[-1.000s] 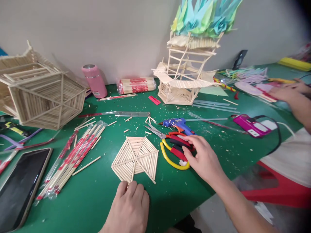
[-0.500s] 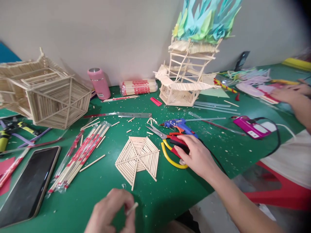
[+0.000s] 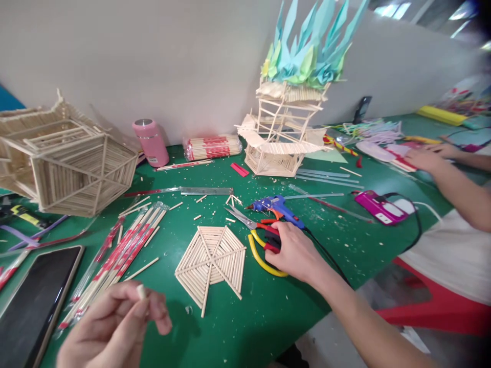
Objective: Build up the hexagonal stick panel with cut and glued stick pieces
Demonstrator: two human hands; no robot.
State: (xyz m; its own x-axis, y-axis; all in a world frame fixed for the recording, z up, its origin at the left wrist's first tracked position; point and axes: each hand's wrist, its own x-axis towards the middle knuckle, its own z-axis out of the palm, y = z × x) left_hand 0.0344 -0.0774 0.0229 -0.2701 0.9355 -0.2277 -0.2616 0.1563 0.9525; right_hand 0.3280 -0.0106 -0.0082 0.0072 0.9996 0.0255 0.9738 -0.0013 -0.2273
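Label on pink bottle (image 3: 150, 142) unreadable | right hand (image 3: 292, 252) on cutters (image 3: 264, 244)

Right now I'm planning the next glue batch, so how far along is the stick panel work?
Looks done: the flat hexagon panel lies fully filled with sticks on the green table. In hand: the left hand pinches a short stick piece; the right hand rests on the red-handled cutters. Left: the panel lies unattached, apart from both stick structures.
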